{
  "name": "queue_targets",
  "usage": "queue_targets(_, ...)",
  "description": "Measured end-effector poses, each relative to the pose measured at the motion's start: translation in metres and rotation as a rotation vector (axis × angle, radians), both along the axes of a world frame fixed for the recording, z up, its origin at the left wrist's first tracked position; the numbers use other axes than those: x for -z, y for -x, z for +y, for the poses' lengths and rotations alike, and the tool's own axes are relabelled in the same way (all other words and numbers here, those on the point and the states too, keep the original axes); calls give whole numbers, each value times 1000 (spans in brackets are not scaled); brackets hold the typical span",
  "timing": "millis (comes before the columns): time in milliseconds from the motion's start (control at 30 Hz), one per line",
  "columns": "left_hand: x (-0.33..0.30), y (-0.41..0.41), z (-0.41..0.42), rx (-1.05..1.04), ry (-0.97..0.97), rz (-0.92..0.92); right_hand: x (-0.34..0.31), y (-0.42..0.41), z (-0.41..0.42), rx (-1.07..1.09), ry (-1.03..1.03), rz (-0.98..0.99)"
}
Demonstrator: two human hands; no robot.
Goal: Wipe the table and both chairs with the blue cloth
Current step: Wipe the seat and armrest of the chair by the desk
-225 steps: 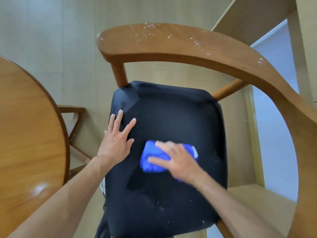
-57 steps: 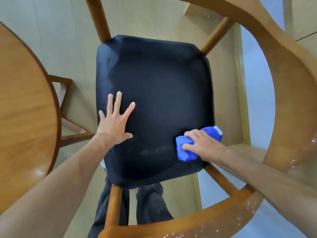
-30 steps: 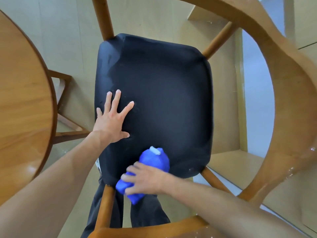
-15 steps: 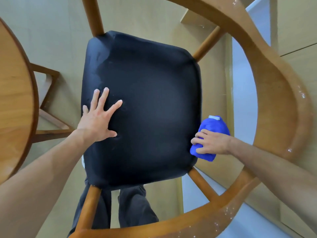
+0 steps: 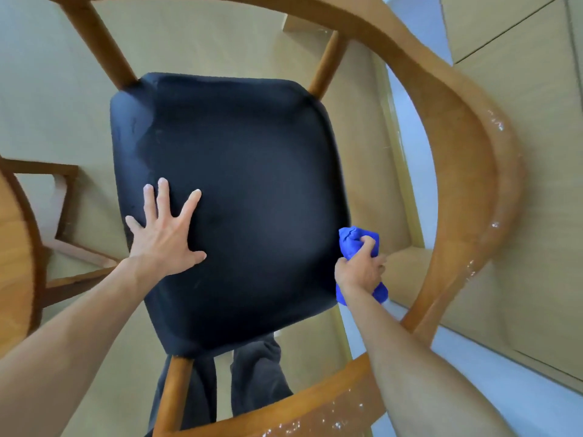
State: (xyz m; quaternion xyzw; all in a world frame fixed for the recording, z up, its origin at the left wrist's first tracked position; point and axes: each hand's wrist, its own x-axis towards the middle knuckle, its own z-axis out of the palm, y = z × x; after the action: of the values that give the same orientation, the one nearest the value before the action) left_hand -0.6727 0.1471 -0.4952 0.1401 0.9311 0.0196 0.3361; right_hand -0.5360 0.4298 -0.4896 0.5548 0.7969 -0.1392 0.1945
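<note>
The curved wooden armrest (image 5: 467, 171) rings the black seat (image 5: 233, 197), leaving an open gap between them.

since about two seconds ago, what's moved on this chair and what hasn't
The right hand carried the blue cloth from the seat's right front corner across to the front edge near the left leg, then back to the right side edge, where its grip is now bunched round the cloth. The left hand stayed pressed flat on the black seat, fingers spread. White specks still lie on the wooden armrest rail.
</note>
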Motion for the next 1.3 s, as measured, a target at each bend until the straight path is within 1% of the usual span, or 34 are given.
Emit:
queue_targets(67,0,0,6,0,4,-18,3,5,-24,43,-32,8)
queue_targets(167,3,-1,10,25,49,-3,4,19,-72,275,3,85)
queue_targets(200,4,-1,11,25,53,4,3,20,-88,281,8,115)
queue_targets(233,4,-2,12,25,53,8,3,17,-102,213,2,159)
queue_targets(267,5,-1,12,24,56,9,2,13,-111,83,1,220)
queue_targets(333,6,-1,12,19,56,1,2,-3,-114,-293,19,304)
queue_targets(367,7,-1,12,15,45,-2,5,-8,-109,-477,4,300)
queue_targets(400,8,-1,11,10,32,-5,7,-11,-101,-592,-30,271)
queue_targets(433,8,-1,11,7,24,-5,8,-11,-94,-614,-72,250)
queue_targets(533,8,-1,10,3,20,-1,10,-5,-92,-509,-125,212)
queue_targets(600,8,-1,9,-1,9,-2,10,2,-86,-534,-137,182)
queue_targets(733,9,-1,7,-10,-6,0,9,19,-45,-427,-16,225)
queue_targets(800,10,-2,7,-6,-9,9,15,35,-17,-283,-37,301)
queue_targets(833,11,-1,7,-4,-15,11,20,45,0,-169,-60,320)
queue_targets(900,13,-2,5,-6,-31,14,30,56,30,95,-49,310)
queue_targets(933,14,-2,5,-7,-35,18,33,54,35,178,-18,283)
queue_targets(1000,15,-3,5,-9,-23,27,28,42,14,227,-14,244)
queue_targets(1067,15,-4,6,-11,-6,33,18,30,-35,184,-52,247)
queue_targets(1133,14,-3,6,-10,-10,34,13,28,-90,87,-20,269)
queue_targets(1233,11,-3,7,-14,-14,37,10,34,-145,-268,70,293)
queue_targets(1300,9,-3,8,-4,-3,29,10,44,-139,-433,113,313)
